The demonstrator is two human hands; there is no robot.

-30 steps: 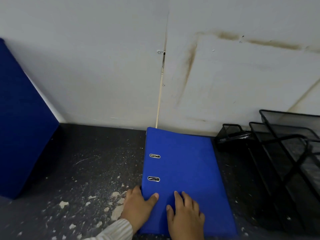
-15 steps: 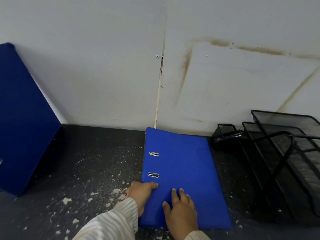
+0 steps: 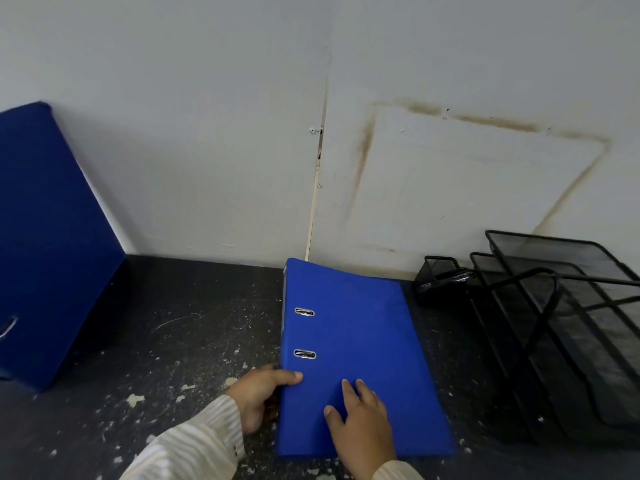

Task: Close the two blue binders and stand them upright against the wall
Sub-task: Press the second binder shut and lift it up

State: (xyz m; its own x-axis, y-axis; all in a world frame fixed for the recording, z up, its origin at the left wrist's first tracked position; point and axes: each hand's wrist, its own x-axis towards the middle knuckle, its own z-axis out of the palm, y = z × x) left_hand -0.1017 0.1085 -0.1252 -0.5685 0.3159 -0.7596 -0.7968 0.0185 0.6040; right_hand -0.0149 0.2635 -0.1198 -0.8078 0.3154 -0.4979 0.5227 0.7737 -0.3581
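A closed blue binder lay flat on the dark desk, its far end near the wall. The left hand gripped its spine edge; the right hand pressed open-fingered on its cover. Another blue binder stood leaning at left.

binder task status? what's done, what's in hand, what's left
Done: one blue binder already stands at the far left, leaning at the wall. The second blue binder is closed.
In hand: it lies flat on the dark desk. The left hand grips its spine edge, thumb on the cover; the right hand rests flat on top.
Left: tip it upright and set it against the wall.
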